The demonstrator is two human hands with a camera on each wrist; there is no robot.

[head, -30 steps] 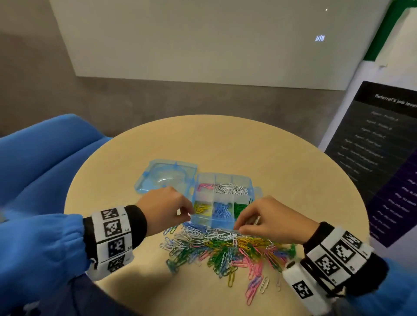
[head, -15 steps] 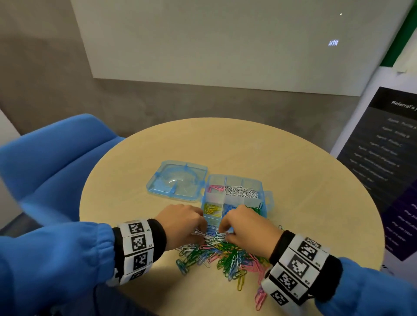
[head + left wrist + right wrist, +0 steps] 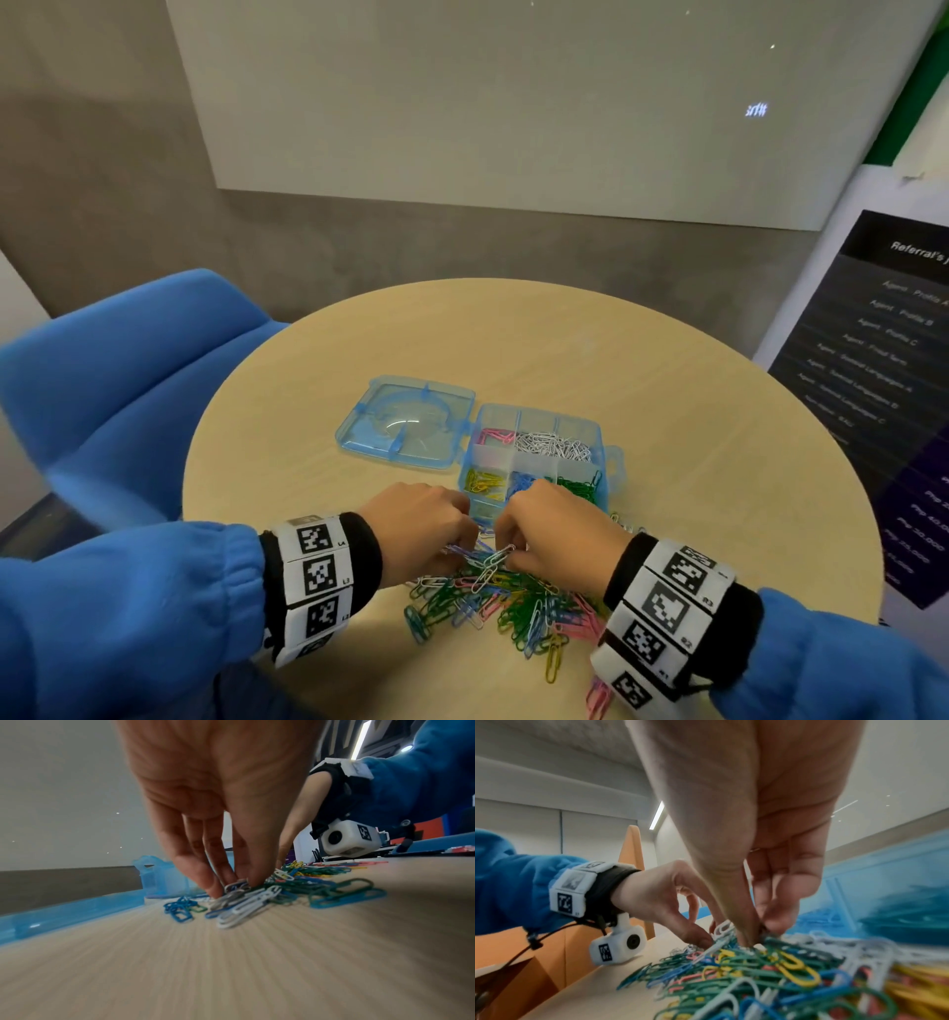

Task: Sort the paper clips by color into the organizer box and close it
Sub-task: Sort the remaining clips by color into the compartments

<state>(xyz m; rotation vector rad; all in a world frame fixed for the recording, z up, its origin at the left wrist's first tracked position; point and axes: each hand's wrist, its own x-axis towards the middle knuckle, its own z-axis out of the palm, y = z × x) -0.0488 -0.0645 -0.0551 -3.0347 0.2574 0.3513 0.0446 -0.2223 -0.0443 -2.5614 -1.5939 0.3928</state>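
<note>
Pinching at lower centre of the frame: white paper clips (image 3: 488, 562) are gripped by left hand (image 3: 418, 529) and right hand (image 3: 557, 534) over the mixed pile (image 3: 513, 606); organizer box (image 3: 611, 462) is left open.

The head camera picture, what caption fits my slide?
Two hands, left hand and right hand, pick paper clips beside the open organizer box.

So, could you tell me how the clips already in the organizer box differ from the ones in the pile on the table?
The clips in the organizer box lie separated by color: pink, white, yellow, blue and green, each in its own compartment. The pile on the table is a tangled mix of those colors. The pile is being worked by the left hand and right hand; the boxed clips lie untouched. Both groups look like the same coated wire clips.
</note>
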